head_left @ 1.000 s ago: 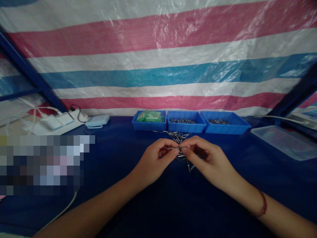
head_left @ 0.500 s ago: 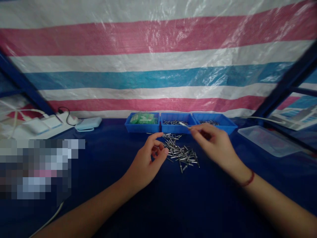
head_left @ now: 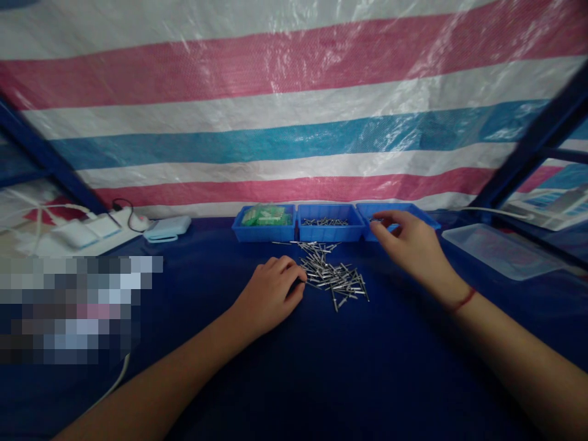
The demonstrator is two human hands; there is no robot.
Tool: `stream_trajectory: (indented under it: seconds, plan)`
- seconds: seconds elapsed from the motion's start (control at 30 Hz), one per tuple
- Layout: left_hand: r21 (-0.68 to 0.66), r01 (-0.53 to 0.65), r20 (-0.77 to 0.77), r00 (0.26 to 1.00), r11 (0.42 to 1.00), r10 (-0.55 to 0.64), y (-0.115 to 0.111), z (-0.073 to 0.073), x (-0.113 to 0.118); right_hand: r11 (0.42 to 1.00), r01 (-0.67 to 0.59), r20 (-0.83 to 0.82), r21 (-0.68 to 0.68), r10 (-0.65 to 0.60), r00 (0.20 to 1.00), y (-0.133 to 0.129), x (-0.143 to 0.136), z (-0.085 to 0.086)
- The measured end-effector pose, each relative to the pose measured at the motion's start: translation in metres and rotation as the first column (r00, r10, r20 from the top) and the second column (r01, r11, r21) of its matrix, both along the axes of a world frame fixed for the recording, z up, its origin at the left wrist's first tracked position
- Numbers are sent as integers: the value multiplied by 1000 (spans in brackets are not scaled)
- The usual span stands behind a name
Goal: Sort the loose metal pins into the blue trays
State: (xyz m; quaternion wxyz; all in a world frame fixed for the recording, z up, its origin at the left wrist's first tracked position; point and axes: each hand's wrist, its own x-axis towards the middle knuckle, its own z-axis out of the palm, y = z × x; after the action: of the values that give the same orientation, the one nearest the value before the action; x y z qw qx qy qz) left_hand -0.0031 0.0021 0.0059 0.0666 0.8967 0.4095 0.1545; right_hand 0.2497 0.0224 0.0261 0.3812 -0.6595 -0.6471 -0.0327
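Note:
A loose pile of silver blind rivets (head_left: 337, 278) lies on the dark blue tabletop. At the pile's left edge rests my left hand (head_left: 271, 294), thumb and index finger closed on the end of one rivet. My right hand (head_left: 411, 248) hovers at the front of the right blue bin (head_left: 425, 215), its thumb and index finger apart and no rivet visible between them. It hides much of that bin's contents. More rivets lie in the middle blue bin (head_left: 331, 234). The left blue bin (head_left: 264, 234) holds green plastic packets (head_left: 266, 215).
To the right lies a translucent plastic lid (head_left: 500, 251). A light blue case (head_left: 168, 229) and a white power strip (head_left: 98, 236) with plugs and cables sit at the left. A striped tarp (head_left: 285, 147) hangs behind the bins, between blue frame posts.
My right hand has moved right from the middle bin to the right bin, and the rivet it held is no longer visible. My left hand has lowered to the pile and closed its fingers.

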Motion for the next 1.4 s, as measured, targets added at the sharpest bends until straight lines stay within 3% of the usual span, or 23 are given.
stream_trajectory:
  seconds: [0.3,0.4,0.53,0.7,0.8,1.0,1.4]
  plan:
    - [5,2,-40,999,1000,-2,2,-4,-1,939,-343,36,-24,344,938,-34,-48,-4]
    - [-72,-28,138,990,997,38,4,-6,1,907,-417,5,-61,418,908,-37,-52,-5]
    - [-230,-32,409,904,973,127,2,-2,3,836,-541,-143,-93,526,838,-41,-60,-7]
    - [-299,45,524,842,953,124,-5,1,6,818,-574,-475,-25,496,727,-45,-70,-10]
    - [-337,83,546,829,938,123,-8,0,8,802,-597,-565,-21,483,669,-46,-71,-11]
    - [-387,133,607,782,913,143,-11,2,10,798,-602,-591,-5,483,646,-48,-69,-10]
    - [-393,143,603,786,909,137,-10,2,11,793,-609,-546,17,518,659,-48,-70,-9]
